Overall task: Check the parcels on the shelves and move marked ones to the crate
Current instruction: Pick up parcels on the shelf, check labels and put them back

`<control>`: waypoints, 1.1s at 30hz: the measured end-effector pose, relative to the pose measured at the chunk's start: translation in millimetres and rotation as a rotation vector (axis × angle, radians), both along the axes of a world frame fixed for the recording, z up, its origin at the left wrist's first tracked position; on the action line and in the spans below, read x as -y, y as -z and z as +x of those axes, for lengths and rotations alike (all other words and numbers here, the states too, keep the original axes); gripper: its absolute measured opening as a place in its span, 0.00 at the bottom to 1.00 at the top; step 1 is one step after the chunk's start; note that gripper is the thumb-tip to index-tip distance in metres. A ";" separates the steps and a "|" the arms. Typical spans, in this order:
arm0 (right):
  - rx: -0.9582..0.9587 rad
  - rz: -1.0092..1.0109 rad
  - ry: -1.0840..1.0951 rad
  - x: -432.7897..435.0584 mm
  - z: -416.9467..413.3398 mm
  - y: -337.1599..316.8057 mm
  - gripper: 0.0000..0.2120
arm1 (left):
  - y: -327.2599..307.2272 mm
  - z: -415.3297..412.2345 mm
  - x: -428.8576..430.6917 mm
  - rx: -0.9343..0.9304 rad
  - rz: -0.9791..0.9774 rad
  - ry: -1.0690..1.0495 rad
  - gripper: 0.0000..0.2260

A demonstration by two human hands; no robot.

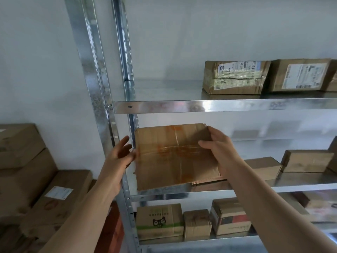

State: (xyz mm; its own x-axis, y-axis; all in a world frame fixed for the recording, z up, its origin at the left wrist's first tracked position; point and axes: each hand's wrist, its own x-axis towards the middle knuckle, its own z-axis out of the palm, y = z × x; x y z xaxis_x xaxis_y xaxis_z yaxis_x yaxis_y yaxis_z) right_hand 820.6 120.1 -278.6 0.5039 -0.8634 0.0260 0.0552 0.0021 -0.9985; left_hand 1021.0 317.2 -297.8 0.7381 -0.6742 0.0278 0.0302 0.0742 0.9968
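Labels first: on my feed, the 2 parcels on the top shelf (182,106) each carry a white shipping label. The left taped box (235,77) shows a barcode and a round blue logo, and the right labelled box (300,75) shows rows of print, all too small for me to read. On the bottom shelf, a green-banded box (158,221) bears a black cat-face logo under a line of green characters I cannot make out. Left of the metal rack (94,88), a stacked carton (60,203) has a white sticker, also illegible.

The flat parcel (171,156) is plain brown cardboard, creased, with clear tape crossing its broad face and faded orange print showing under the tape. I see no readable mark on it. It sits at the left end of the middle shelf (291,188), tipped up so its face points toward me, its lower edge down at the shelf's front lip. I cannot tell whether that edge rests on the shelf.

The right hand (218,148) grasps the parcel's upper right edge, thumb laid across the face and fingers wrapped behind. The left hand (118,157) is raised beside the parcel's left edge with its fingers released and spread. Blur keeps me from telling whether it touches the cardboard. Both forearms reach up from the bottom of the view.
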 end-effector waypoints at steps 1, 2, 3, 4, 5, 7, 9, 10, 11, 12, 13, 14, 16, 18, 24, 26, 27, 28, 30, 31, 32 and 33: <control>0.004 0.002 0.004 1.3 -3.2 -0.5 0.31 | 1.0 0.3 -0.6 -0.017 0.042 0.024 0.39; 0.008 0.001 0.002 1.7 -5.8 -1.1 0.31 | 1.0 -0.3 0.0 -0.047 0.070 0.062 0.45; 0.008 -0.004 -0.006 1.0 -8.1 -2.1 0.31 | 1.8 -1.1 1.4 -0.086 0.081 0.107 0.48; 0.002 -0.011 -0.014 0.1 -9.6 -2.2 0.33 | 3.4 -2.0 3.0 -0.126 0.077 0.150 0.47; -0.006 -0.019 -0.020 -1.2 -10.8 -2.0 0.35 | 4.1 -4.1 4.4 -0.160 0.062 0.194 0.44; -0.010 -0.031 -0.024 -2.3 -12.2 -0.1 0.39 | 3.9 -8.2 7.0 -0.167 0.035 0.265 0.36; -0.006 -0.044 -0.020 -2.5 -13.9 1.8 0.39 | 4.0 -10.6 8.8 -0.153 0.031 0.279 0.31; -0.008 -0.050 -0.014 -2.2 -14.3 2.9 0.39 | 5.0 -9.4 9.5 -0.145 0.038 0.282 0.30; -0.010 -0.056 -0.009 -3.1 -14.9 2.9 0.39 | 6.3 -7.2 10.0 -0.134 0.053 0.290 0.31; -0.012 -0.062 -0.007 -3.5 -15.1 3.1 0.39 | 6.6 -6.5 9.7 -0.120 0.068 0.310 0.31; -0.015 -0.063 -0.006 -4.0 -15.3 3.4 0.39 | 7.2 -5.4 8.7 -0.104 0.084 0.330 0.32; -0.015 -0.065 -0.006 -3.9 -15.5 4.0 0.39 | 7.4 -5.3 7.6 -0.088 0.096 0.345 0.32; -0.011 -0.067 -0.004 -4.1 -16.8 4.6 0.36 | 7.3 -7.7 4.7 -0.068 0.105 0.338 0.31; -0.008 -0.061 0.001 -3.5 -18.8 5.7 0.34 | 6.9 -12.2 1.9 -0.050 0.082 0.323 0.25; 0.012 0.025 0.037 -2.1 -26.8 13.1 0.30 | 5.2 -12.8 -8.2 -0.008 -0.001 0.285 0.27; 0.024 0.051 0.073 -2.2 -29.1 14.8 0.32 | 5.5 -10.7 -10.1 0.025 0.007 0.190 0.35; 0.029 0.069 0.094 -2.5 -30.8 15.7 0.33 | 4.9 -10.3 -11.6 0.058 0.012 0.149 0.37; 0.032 0.087 0.113 -2.1 -32.7 16.9 0.33 | 4.0 -10.4 -12.8 0.083 0.007 0.136 0.37; 0.044 0.122 0.143 -3.8 -37.0 18.4 0.31 | 4.6 -8.1 -16.0 0.059 -0.033 0.117 0.36; 0.054 0.142 0.156 -5.7 -38.7 19.0 0.29 | 6.2 -5.9 -17.9 0.002 -0.048 0.089 0.36; 0.061 0.165 0.164 -8.1 -39.8 20.5 0.28 | 8.0 -3.9 -20.0 -0.062 -0.067 0.068 0.35; 0.062 0.186 0.166 -11.5 -40.2 22.0 0.27 | 8.1 -3.5 -22.2 -0.113 -0.076 0.057 0.32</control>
